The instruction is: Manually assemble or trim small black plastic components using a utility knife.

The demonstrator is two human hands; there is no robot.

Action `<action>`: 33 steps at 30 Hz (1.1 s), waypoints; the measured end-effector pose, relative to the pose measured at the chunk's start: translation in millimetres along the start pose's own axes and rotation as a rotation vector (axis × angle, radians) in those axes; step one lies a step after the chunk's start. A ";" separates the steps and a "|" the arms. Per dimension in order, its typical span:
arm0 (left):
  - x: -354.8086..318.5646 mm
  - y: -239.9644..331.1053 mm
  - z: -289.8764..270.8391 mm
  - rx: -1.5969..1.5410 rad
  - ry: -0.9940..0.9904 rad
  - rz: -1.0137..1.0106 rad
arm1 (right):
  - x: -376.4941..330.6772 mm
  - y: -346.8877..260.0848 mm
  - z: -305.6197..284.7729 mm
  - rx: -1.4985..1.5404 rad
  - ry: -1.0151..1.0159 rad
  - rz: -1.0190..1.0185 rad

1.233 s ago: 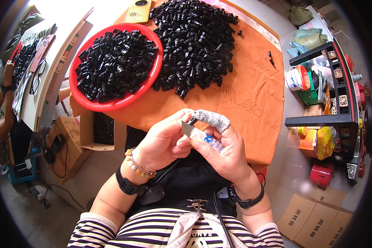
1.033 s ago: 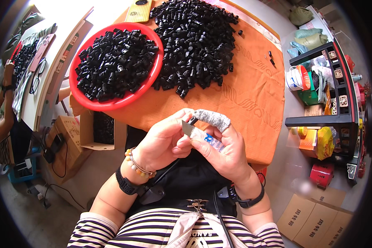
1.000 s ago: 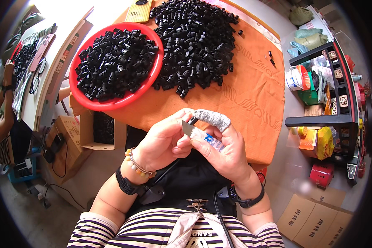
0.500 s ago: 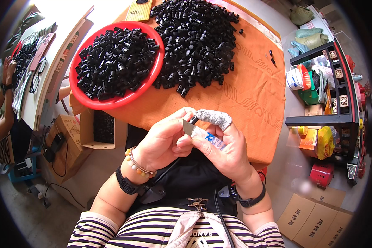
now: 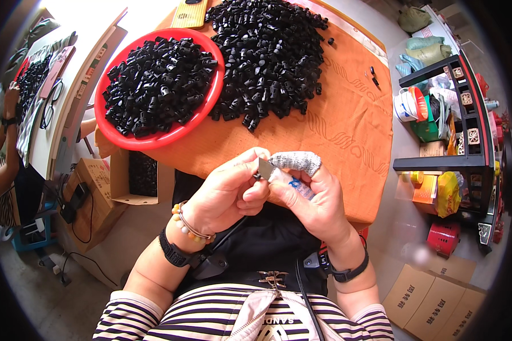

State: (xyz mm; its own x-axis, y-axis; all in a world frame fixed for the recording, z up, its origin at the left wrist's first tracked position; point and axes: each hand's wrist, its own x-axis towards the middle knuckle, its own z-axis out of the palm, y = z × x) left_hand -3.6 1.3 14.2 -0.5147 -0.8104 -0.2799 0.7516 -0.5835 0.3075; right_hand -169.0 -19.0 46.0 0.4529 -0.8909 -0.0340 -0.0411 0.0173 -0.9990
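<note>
In front of my torso, both hands are together at the table's near edge. My right hand (image 5: 316, 199) grips a small knife by its handle (image 5: 293, 183), wrapped in white and blue; a grey knitted cover sits on its index finger. The short metal blade (image 5: 265, 169) points left, against the fingertips of my left hand (image 5: 227, 184). My left hand is closed in a pinch on a small black plastic part (image 5: 257, 177), mostly hidden by fingers and blade. Beyond, a red basin (image 5: 219, 94) holds many similar black parts, beside a large loose pile (image 5: 267, 57) of them.
An orange cloth (image 5: 347, 165) covers the table; a few stray parts (image 5: 374, 77) lie at its right. A yellow box-like object (image 5: 190, 12) stands at the back. Cardboard boxes (image 5: 96, 199) are at left, a black shelf (image 5: 444, 165) at right. Another person's arm (image 5: 5, 136) shows far left.
The blade has turned and shifted slightly right, now lying across the pinched black part. My right hand has tilted a little and moved slightly right; my left hand stays nearly in place.
</note>
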 end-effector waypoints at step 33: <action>-19.9 48.7 -8.0 0.110 0.335 0.659 | 30.8 17.1 -8.7 0.061 0.241 0.014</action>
State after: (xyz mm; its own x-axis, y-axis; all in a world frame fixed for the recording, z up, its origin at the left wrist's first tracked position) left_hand 46.5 -10.6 27.5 0.1949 -0.9450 -0.2625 0.8064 0.0020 0.5914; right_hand -163.5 -50.1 28.1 0.2271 -0.9727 -0.0477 0.0109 0.0515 -0.9986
